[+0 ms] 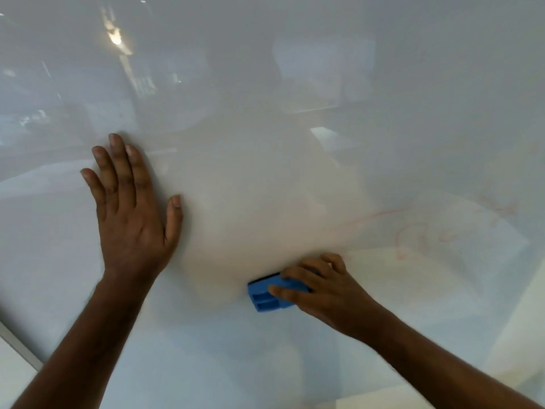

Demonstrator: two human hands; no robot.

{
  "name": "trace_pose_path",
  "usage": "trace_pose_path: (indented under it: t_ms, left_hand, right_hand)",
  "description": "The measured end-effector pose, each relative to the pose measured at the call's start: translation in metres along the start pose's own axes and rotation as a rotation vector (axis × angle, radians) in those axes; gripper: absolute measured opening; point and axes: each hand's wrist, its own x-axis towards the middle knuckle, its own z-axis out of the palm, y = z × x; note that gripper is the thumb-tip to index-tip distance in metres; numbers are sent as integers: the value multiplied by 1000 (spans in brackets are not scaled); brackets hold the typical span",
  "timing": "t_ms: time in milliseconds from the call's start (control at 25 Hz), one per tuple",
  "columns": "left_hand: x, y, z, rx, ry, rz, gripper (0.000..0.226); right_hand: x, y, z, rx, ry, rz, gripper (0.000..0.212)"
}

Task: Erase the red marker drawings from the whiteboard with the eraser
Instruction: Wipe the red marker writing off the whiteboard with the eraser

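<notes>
**A:** Starting closest to us: we've got the chunky blue plastic block eraser (272,293) low on the board, wiping face pressed flat against the surface, right hand (321,287) wrapped over the top of it. The fingers (298,273) are curled over the far edge and the thumb pinches the near side, so it's a firm hold on the eraser. Our guess is the grip sits on top like that so we can lean weight straight into the board.

**B:** And the left hand (132,219)? It's up and to the left, well apart from the eraser, holding nothing.

**A:** Yeah, flat palm, fingers spread wide against the glossy white whiteboard (265,128). We read that as a brace, keeping us steady while the other arm scrubs.

**B:** So where's the red stuff?

**A:** Further out to the right: faint, smeared red marker traces (413,240), loops and a thin streak, near the right hand but beyond it. The eraser isn't on them. They look half-wiped already, ghosty rather than solid.

**B:** The middle of the board looks clean, just a hazy patch and room reflections higher up.

**A:** Agreed, so we'd say the job is mostly done, and that right-side residue is what's left.
</notes>
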Motion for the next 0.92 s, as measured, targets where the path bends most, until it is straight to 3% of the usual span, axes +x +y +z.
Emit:
trace_pose_path:
  t_ms: [160,400,520,640,760,920]
  left_hand:
    - [2,22,6,16,-6,-26,79]
    - [17,61,20,74,-34,68,79]
    - [29,71,21,77,-30,76,79]
    - [31,72,19,70,-40,71,80]
    - [30,74,19,79,-51,49,80]
    - [28,83,21,65,-70,7,76]
  right_hand:
    - [-31,37,-17,0,2,17,61]
    - [36,66,-51,30,159,241,60]
    - [45,43,-36,39,167,192,55]
    - [-1,24,-11,49,67,42,50]
    - [-55,31,-3,25,-34,-43,61]
    - [-39,71,-37,20,71,99,59]
